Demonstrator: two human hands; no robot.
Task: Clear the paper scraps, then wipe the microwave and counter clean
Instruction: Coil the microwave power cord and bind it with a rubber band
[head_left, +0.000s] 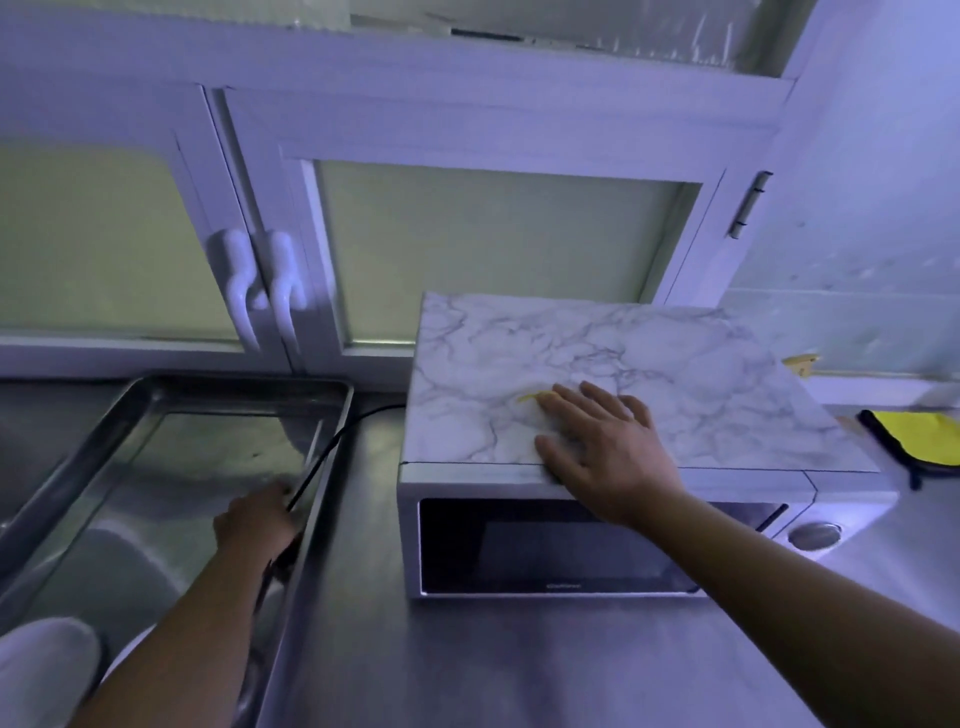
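A white microwave (545, 545) with a marble-patterned top (675, 364) stands on the steel counter (415, 665). My right hand (605, 447) lies flat on that top near its front edge, fingers spread. A small yellow paper scrap (530, 397) shows just past its fingertips. My left hand (257, 522) is low at the sink's right rim, fingers curled; whether it holds anything is hidden. A yellow cloth with black trim (930, 439) lies on the counter right of the microwave.
A steel sink (171, 467) sits at the left, with the microwave's black cord (332, 447) running over its rim. White cabinet doors with two handles (260, 286) rise behind. A round white object (47, 670) is at the bottom left. A tiled wall stands at the right.
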